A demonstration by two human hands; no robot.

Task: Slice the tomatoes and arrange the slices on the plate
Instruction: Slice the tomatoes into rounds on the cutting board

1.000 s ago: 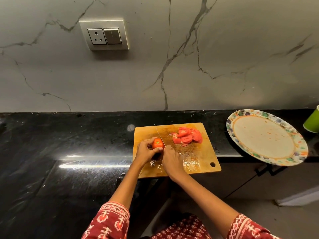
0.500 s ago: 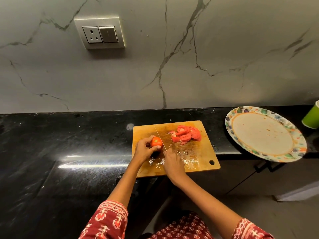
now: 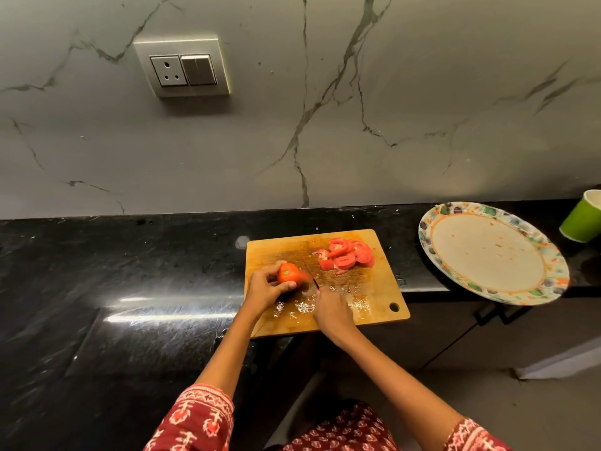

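Note:
A wooden cutting board (image 3: 383, 297) lies at the front edge of the black counter. My left hand (image 3: 265, 288) grips a partly cut red tomato (image 3: 287, 273) on the board's left side. My right hand (image 3: 331, 309) is closed on a knife (image 3: 310, 275) whose blade lies against the tomato's right face; the handle is hidden in the hand. A pile of several tomato slices (image 3: 346, 257) lies on the board's far right part. The patterned plate (image 3: 487, 209) sits to the right with no slices on it and overhangs the counter's edge.
A green cup (image 3: 583, 216) stands at the far right beside the plate. The marble wall with a socket and switch (image 3: 182, 69) rises behind the counter (image 3: 113, 271). Juice and seeds wet the board's near part. Floor shows below the counter's front edge.
The knife blade has dropped from a raised, far-pointing pose down against the tomato's right side. The left hand has kept its grip on the tomato; the camera has shifted slightly.

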